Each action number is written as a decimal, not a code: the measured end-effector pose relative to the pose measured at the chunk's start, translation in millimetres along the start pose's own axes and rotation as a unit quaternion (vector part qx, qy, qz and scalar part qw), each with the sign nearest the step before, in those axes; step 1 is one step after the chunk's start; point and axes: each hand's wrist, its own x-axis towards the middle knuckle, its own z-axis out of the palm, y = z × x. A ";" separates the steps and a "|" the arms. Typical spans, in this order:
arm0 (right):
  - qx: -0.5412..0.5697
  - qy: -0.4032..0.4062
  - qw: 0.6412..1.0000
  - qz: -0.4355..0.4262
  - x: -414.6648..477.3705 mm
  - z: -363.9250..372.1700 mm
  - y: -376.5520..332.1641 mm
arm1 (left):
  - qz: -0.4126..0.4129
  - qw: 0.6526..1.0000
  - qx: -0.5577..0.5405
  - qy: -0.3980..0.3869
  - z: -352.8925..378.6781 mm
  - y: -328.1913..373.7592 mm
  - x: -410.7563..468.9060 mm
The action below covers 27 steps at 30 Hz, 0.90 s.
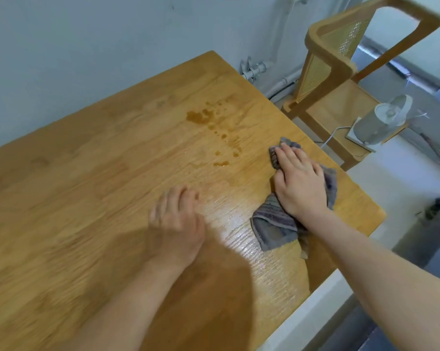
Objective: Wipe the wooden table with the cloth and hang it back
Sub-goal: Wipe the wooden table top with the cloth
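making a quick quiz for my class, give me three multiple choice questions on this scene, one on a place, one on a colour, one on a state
1. Where is the cloth?
A) under the right hand, near the right edge of the table
B) hanging on a hook
C) draped over a rail

2. What colour is the cloth?
A) white
B) greyish purple
C) bright red

3. What state is the brown spill in?
A) wiped away
B) covered by the cloth
C) not yet wiped, apart from the cloth

Answers:
1 A, the right hand presses flat on it by that edge.
2 B, its folds show grey with purplish stripes.
3 C, brown drops sit on bare wood beyond the fingertips.
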 end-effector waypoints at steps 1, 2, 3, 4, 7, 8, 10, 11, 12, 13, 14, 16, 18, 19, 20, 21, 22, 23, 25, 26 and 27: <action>-0.004 0.005 1.000 0.030 2.1 1.1 -4.3 | -0.048 0.998 0.009 0.029 -2.0 -14.4 4.3; -0.003 0.007 0.999 0.040 -0.5 4.2 -17.2 | -0.087 0.995 0.014 0.044 -2.7 -25.0 6.7; 0.004 0.003 1.000 0.030 -5.6 8.8 -36.1 | -0.101 0.994 0.019 0.046 -1.3 -30.9 7.4; 0.018 -0.003 1.000 -0.007 -13.7 14.5 -59.0 | -0.093 0.994 0.024 0.044 1.2 -32.6 8.3; 0.044 -0.044 0.984 -0.168 -42.5 31.3 -128.1 | -0.072 0.996 0.049 0.015 0.8 -27.4 8.8; 0.048 -0.050 0.977 -0.201 -45.7 33.4 -138.6 | -0.074 0.996 0.051 0.007 -1.9 -27.9 9.4; 0.040 -0.052 0.970 -0.235 -36.3 29.2 -128.2 | -0.083 0.995 0.050 0.005 -5.9 -29.3 10.4; 0.027 -0.035 0.973 -0.226 -28.1 26.7 -111.6 | -0.086 0.995 0.051 0.003 -6.2 -29.2 9.8; 0.009 -0.018 0.981 -0.191 -18.5 23.6 -89.7 | -0.087 0.995 0.050 -0.003 -5.8 -28.8 8.7; -0.007 -0.010 0.991 -0.131 -7.3 19.1 -65.7 | -0.086 0.995 0.048 -0.008 -5.3 -28.7 7.5; -0.015 -0.009 0.998 -0.062 2.4 13.7 -43.1 | -0.081 0.996 0.047 -0.010 -4.4 -28.2 7.3; -0.010 -0.003 0.999 0.040 12.4 7.4 -27.1 | -0.078 0.996 0.045 -0.008 -2.7 -30.5 8.7; 0.001 0.011 0.997 0.072 5.5 10.9 -59.0 | -0.081 0.996 0.042 -0.006 -2.1 -32.9 9.0; 0.011 0.010 0.999 0.044 -6.7 17.3 -84.7 | -0.082 0.996 0.042 -0.006 -2.5 -33.2 9.1; 0.023 0.003 1.000 -0.008 -22.9 24.8 -112.2 | -0.081 0.996 0.042 -0.004 -2.6 -33.1 9.4; 0.037 -0.015 0.997 -0.071 -40.8 30.9 -138.3 | -0.080 0.996 0.040 0.001 -2.6 -32.9 10.2; 0.048 -0.034 0.991 -0.122 -55.3 34.5 -157.3 | -0.082 0.996 0.030 0.004 -3.1 -33.1 11.3; 0.061 -0.051 0.985 -0.152 -61.2 36.5 -166.1 | -0.086 0.996 0.017 0.008 -3.9 -33.3 12.8; 0.077 -0.067 0.980 -0.173 -55.9 35.2 -163.5 | -0.096 0.995 -0.010 0.017 -4.0 -34.3 13.1; 0.083 -0.078 0.976 -0.186 -51.9 32.1 -157.6 | -0.102 0.994 -0.025 0.019 -4.4 -33.7 12.6; 0.101 -0.091 0.971 -0.196 -48.2 26.4 -152.2 | -0.108 0.993 -0.046 0.020 -5.4 -33.3 11.6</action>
